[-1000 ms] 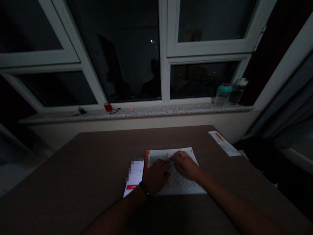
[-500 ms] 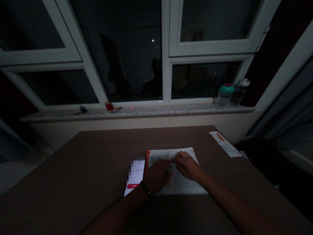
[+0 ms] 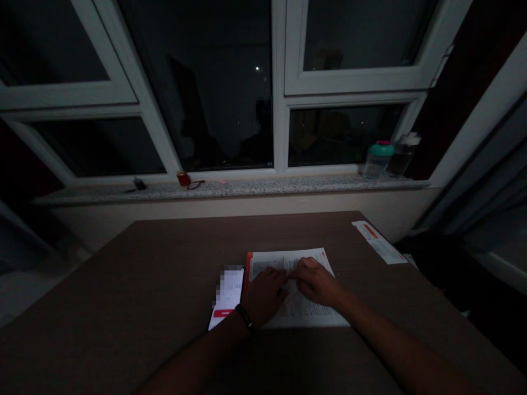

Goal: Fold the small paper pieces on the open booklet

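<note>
A printed book or booklet (image 3: pixel 310 310) with an orange left edge lies on the brown table. Across its left part my left hand (image 3: pixel 265 293) rests flat with the fingers stretched out, and a dark band (image 3: pixel 244 316) is round that wrist. My right hand (image 3: pixel 317 282) is on the upper right of the page; its index finger points left, close to my left fingertips, while the other fingers curl loosely. No object shows in either hand. Just left of the book lies a phone (image 3: pixel 228 293) with a lit white screen and a red bar, partly pixelated.
A printed sheet (image 3: pixel 381 243) lies at the table's (image 3: pixel 164 285) right edge. On the stone windowsill (image 3: pixel 255 188) stand a shaker bottle with a teal lid (image 3: pixel 377 159), another clear bottle (image 3: pixel 404 155), a small red jar (image 3: pixel 183 178) and a small dark bottle (image 3: pixel 139 183). The room is dim.
My right hand has slid slightly down the page, its index fingertip now a little lower. My left hand, the book and the phone stay in place.
</note>
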`<state>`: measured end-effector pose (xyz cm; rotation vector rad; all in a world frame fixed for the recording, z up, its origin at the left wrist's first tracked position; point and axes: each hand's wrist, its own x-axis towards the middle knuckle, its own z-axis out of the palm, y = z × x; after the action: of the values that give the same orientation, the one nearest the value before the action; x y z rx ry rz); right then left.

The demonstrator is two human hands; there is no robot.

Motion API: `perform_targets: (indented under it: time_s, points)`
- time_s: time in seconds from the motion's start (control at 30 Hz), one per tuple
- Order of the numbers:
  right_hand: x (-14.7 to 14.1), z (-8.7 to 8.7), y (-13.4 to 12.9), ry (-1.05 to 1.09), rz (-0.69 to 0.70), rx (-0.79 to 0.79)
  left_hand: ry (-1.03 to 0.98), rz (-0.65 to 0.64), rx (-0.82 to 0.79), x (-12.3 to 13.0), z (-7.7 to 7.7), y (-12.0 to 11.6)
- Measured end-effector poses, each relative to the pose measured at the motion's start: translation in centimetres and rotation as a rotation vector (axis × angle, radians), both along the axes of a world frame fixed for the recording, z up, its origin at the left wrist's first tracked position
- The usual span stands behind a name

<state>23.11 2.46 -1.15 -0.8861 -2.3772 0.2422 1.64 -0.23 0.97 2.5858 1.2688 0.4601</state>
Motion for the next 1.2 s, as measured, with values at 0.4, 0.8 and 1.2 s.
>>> perform_targets:
  time_s: [0.4, 0.8, 1.2]
  points:
    - [0.5, -0.1, 0.0, 0.071, 0.077, -0.014, 0.005, -0.013, 0.025, 0.0, -0.1, -0.1]
    - [0.3, 0.8, -0.5, 0.009, 0.163, -0.015, 0.01, -0.022, 0.049, 0.1, -0.2, -0.1]
    - [0.6, -0.6, 0.1, 0.11, 0.04, -0.083, 0.024, -0.007, 0.029, 0.0, -0.3, -0.1]
